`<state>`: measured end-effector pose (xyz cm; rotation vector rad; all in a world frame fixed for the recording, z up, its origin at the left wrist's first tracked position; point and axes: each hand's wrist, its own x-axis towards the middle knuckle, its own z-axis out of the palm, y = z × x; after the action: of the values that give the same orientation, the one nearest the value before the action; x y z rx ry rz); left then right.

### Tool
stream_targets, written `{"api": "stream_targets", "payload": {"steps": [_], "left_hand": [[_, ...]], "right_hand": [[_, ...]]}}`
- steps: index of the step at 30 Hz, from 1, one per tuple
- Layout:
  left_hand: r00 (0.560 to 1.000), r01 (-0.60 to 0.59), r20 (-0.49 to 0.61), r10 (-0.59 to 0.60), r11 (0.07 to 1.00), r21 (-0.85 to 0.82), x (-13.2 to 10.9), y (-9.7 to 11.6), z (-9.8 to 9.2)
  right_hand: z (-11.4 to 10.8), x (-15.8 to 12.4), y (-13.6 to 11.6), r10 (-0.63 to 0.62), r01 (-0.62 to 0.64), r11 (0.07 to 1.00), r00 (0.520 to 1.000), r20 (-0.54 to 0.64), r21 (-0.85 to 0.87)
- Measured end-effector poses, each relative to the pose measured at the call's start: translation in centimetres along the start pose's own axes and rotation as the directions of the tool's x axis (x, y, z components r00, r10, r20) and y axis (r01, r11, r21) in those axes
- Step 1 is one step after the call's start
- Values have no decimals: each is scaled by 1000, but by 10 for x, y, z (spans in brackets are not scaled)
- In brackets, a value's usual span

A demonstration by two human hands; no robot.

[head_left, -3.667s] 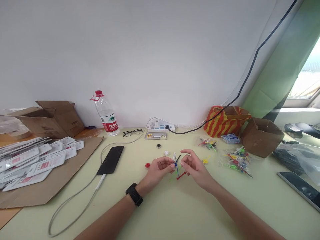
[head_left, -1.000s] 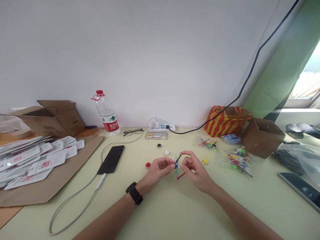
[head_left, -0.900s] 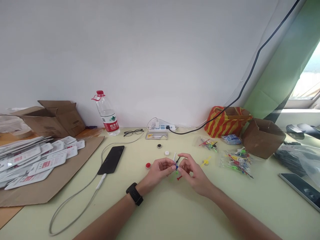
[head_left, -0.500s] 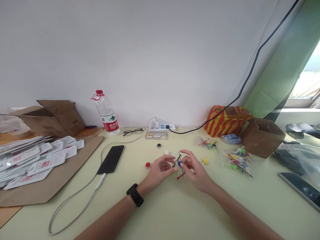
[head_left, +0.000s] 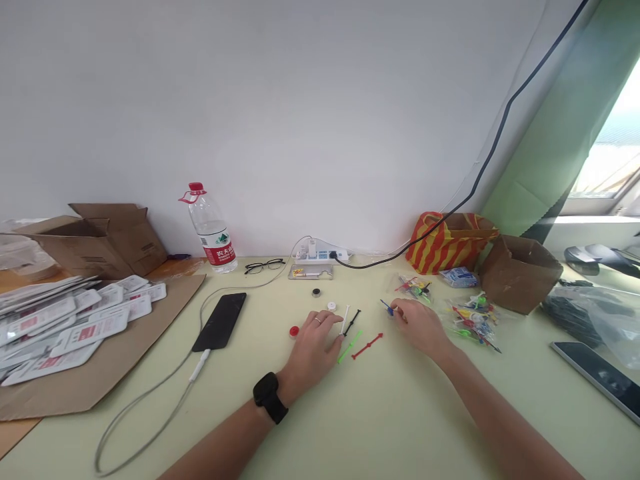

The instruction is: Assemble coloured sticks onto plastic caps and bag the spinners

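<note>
My left hand (head_left: 313, 350), with a black watch and a ring, rests palm down on the table, fingers loosely stretched and holding nothing. Its fingertips lie beside a thin white plastic stick (head_left: 345, 320). Beyond that are a black stick (head_left: 353, 323), a light green stick (head_left: 350, 347) and a red stick (head_left: 367, 347) with arrow-like ends. My right hand (head_left: 423, 327) is closed, low over the table, with a small blue plastic piece (head_left: 387, 307) at its fingertips. A red cap (head_left: 294, 331), a white cap (head_left: 331, 307) and a black cap (head_left: 316, 292) lie near my left hand.
Bags of colourful plastic pieces (head_left: 475, 320) lie to the right, by a striped bag (head_left: 430, 243) and a cardboard box (head_left: 520, 277). A phone (head_left: 220, 322) on its cable, a water bottle (head_left: 217, 233), glasses (head_left: 265, 266) and a power strip (head_left: 323, 253) are left and back.
My hands have moved apart: the right carried the blue piece rightward and now covers where a yellow piece lay. My left hand lowered flat. The coloured sticks are now in plain view.
</note>
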<state>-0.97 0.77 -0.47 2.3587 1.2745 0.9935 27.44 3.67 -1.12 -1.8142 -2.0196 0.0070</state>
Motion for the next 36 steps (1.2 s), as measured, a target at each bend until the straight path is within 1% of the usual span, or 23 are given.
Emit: {"api": "stream_targets", "payload": {"steps": [2, 4, 8, 12, 15, 17, 20, 22, 25, 27, 28, 30, 36], "left_hand": [[999, -44, -11, 45, 995, 93, 0, 2, -1], [998, -61, -7, 63, 983, 175, 1, 2, -2], [1000, -23, 2, 23, 955, 296, 3, -1, -7], [1000, 16, 5, -19, 939, 344, 6, -9, -11], [998, -31, 58, 10, 932, 361, 5, -14, -10], [994, -70, 102, 33, 925, 374, 4, -17, -8], [989, -89, 140, 37, 918, 387, 2, -21, -4], [987, -96, 153, 39, 916, 389, 2, -23, -2], [983, -110, 178, 43, 915, 389, 2, -24, -2], [983, -113, 180, 45, 916, 385, 2, -23, -2], [984, -111, 171, 48, 918, 382, 3, -22, -3], [988, -107, 140, 59, 925, 365, 4, -21, -3], [995, -103, 42, 95, 957, 271, 8, -22, -3]], "right_hand": [[1, 0, -1, 0, 0, 1000, 1000, -6, -13], [1, 0, -3, -19, 18, 999, 1000, -18, -45], [2, -2, -9, -86, 85, 990, 996, -1, -113], [7, -5, -8, -109, 112, 989, 994, 33, -101], [9, -5, -7, -129, 129, 988, 992, 7, -89], [9, -5, -8, -145, 142, 987, 989, -39, -75], [8, -5, -18, -205, 205, 979, 972, -120, -8], [10, -9, -30, -294, 307, 948, 946, -138, 83], [18, -18, -50, -475, 482, 850, 876, -88, 212], [24, -24, -61, -547, 536, 802, 837, -37, 266], [27, -26, -64, -561, 542, 789, 828, -21, 290], [30, -28, -67, -562, 531, 779, 827, -4, 333], [24, -24, -62, -522, 460, 760, 853, 10, 459]]}}
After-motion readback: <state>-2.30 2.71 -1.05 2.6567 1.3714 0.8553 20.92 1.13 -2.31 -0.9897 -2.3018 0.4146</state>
